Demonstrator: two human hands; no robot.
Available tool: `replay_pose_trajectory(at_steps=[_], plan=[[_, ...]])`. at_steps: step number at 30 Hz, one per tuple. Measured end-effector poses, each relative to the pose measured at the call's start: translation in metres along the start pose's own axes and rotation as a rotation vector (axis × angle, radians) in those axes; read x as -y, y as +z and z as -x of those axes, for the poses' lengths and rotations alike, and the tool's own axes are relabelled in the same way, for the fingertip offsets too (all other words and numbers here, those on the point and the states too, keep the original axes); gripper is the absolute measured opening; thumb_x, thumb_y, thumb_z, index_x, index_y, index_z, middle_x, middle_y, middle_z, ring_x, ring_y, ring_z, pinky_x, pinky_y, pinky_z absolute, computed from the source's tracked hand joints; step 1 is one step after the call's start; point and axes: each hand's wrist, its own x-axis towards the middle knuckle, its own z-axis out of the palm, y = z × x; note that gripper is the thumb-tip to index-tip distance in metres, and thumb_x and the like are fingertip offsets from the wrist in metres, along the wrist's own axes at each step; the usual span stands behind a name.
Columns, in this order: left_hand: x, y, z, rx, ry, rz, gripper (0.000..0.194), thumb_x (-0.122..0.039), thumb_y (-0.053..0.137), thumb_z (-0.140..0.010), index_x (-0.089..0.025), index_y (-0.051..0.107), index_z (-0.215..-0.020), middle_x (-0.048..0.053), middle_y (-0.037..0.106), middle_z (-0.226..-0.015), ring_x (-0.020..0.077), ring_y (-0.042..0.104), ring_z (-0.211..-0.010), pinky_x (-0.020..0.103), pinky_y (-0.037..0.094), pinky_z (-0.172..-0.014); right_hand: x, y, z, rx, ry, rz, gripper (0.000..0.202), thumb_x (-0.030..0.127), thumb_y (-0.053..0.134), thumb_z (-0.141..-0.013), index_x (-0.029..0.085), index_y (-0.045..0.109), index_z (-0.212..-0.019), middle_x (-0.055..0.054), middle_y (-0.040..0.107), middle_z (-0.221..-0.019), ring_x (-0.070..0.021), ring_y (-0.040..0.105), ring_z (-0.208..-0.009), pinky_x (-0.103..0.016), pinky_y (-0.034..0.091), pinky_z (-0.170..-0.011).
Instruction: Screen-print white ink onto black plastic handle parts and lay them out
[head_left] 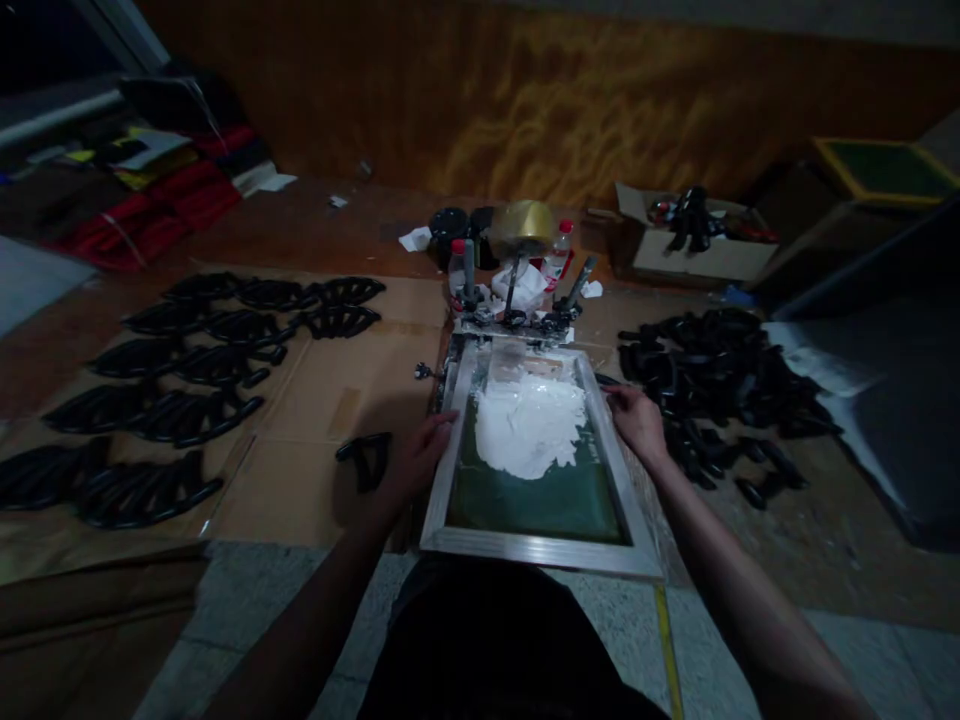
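Observation:
A silver-framed printing screen (529, 548) with green mesh lies in front of me. White paste (529, 430) covers the upper middle of its mesh. A flat squeegee-like blade (508, 358) rests at the far end of the paste. My left hand (420, 455) is at the screen's left rail, fingertips against it; its other fingers are in shadow. At the right rail my right hand (637, 420) has its fingers bent together at a dark curved piece (611, 379), mostly hidden by hand and frame. One black curved handle (365, 460) lies on the cardboard left of my left hand.
Rows of black handles (195, 415) lie on cardboard at left, with a heap of them (697, 370) at right. Behind the screen stand clamps (517, 315), red-capped bottles (560, 250) and a tape roll (527, 222). An open carton (701, 258) is at back right.

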Motion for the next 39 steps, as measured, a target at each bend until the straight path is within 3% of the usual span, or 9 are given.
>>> replay_pose_trajectory(at_steps=[4,8,13,17,22,27,33,36,39], plan=[[0.051,0.021,-0.002,0.049,-0.127,0.034,0.070,-0.046,0.061,-0.081,-0.016,0.046,-0.144,0.004,0.069,-0.086,0.0200,0.062,-0.073,0.032,0.050,-0.072,0.059,0.008,-0.033,-0.073,-0.256,0.042,0.062,0.030,0.064,-0.081,0.015,0.051,-0.139,-0.018,0.047,-0.144,-0.0326,0.045,-0.130,-0.046,0.040,-0.105],[0.068,0.028,-0.011,0.068,-0.125,0.004,0.068,-0.046,0.060,-0.084,-0.017,0.046,-0.144,0.008,0.072,-0.095,0.0233,0.066,-0.083,0.036,0.051,-0.082,0.118,0.037,-0.025,0.311,-0.347,0.228,0.031,0.022,0.062,-0.083,0.018,0.065,-0.114,-0.013,0.066,-0.116,-0.0281,0.058,-0.111,-0.034,0.045,-0.091],[0.072,0.027,-0.012,0.060,-0.115,0.020,0.065,-0.045,0.059,-0.085,-0.017,0.047,-0.142,0.014,0.069,-0.119,0.0281,0.065,-0.107,0.042,0.048,-0.098,0.104,0.033,0.022,0.550,-0.530,0.240,0.027,0.011,0.055,-0.082,0.018,0.068,-0.105,-0.010,0.070,-0.106,-0.0230,0.064,-0.098,-0.027,0.045,-0.078],[0.073,0.027,-0.010,0.078,-0.105,0.051,0.066,-0.045,0.057,-0.086,-0.016,0.045,-0.144,0.014,0.065,-0.128,0.0273,0.065,-0.108,0.041,0.049,-0.098,0.093,0.016,0.026,0.669,-0.685,0.168,0.032,0.006,0.056,-0.074,0.021,0.071,-0.098,-0.005,0.072,-0.100,-0.0210,0.065,-0.094,-0.027,0.045,-0.077],[0.069,0.028,-0.008,0.067,-0.126,0.092,0.066,-0.045,0.059,-0.085,-0.015,0.046,-0.143,0.013,0.071,-0.111,0.0266,0.067,-0.099,0.039,0.052,-0.089,0.091,0.031,0.034,0.501,-0.641,0.185,0.033,0.010,0.054,-0.080,0.016,0.069,-0.109,-0.012,0.071,-0.108,-0.0255,0.063,-0.102,-0.034,0.047,-0.084],[0.069,0.027,-0.009,0.040,-0.132,0.097,0.066,-0.044,0.064,-0.081,-0.015,0.050,-0.139,0.010,0.072,-0.102,0.0250,0.067,-0.092,0.037,0.052,-0.085,0.081,0.036,0.053,0.569,-0.657,0.096,0.038,0.009,0.054,-0.080,0.019,0.068,-0.114,-0.009,0.071,-0.111,-0.0229,0.066,-0.100,-0.032,0.049,-0.083],[0.035,0.011,-0.003,0.063,-0.135,0.128,0.074,-0.051,0.063,-0.080,-0.018,0.047,-0.143,0.006,0.072,-0.090,0.0232,0.066,-0.081,0.033,0.052,-0.072,0.112,0.008,-0.023,0.291,-0.353,0.089,0.058,0.030,0.063,-0.088,0.027,0.048,-0.144,-0.007,0.066,-0.127,-0.0261,0.064,-0.108,-0.033,0.048,-0.086],[0.003,0.001,-0.001,-0.027,-0.057,0.114,0.049,-0.055,0.052,-0.086,-0.020,0.067,-0.116,0.007,0.072,-0.098,0.0234,0.065,-0.090,0.032,0.053,-0.075,0.086,-0.022,-0.060,0.089,-0.191,0.033,0.055,0.037,0.059,-0.091,0.022,0.048,-0.144,-0.009,0.071,-0.112,-0.0251,0.067,-0.094,-0.035,0.049,-0.082],[-0.033,-0.004,-0.011,-0.085,0.001,0.164,0.050,-0.059,0.039,-0.092,-0.021,0.070,-0.099,0.005,0.070,-0.088,0.0207,0.064,-0.081,0.032,0.053,-0.070,0.035,-0.044,-0.066,-0.098,-0.008,-0.023,0.042,0.038,0.042,-0.098,0.012,0.064,-0.122,-0.014,0.072,-0.094,-0.0250,0.066,-0.084,-0.038,0.049,-0.078]])
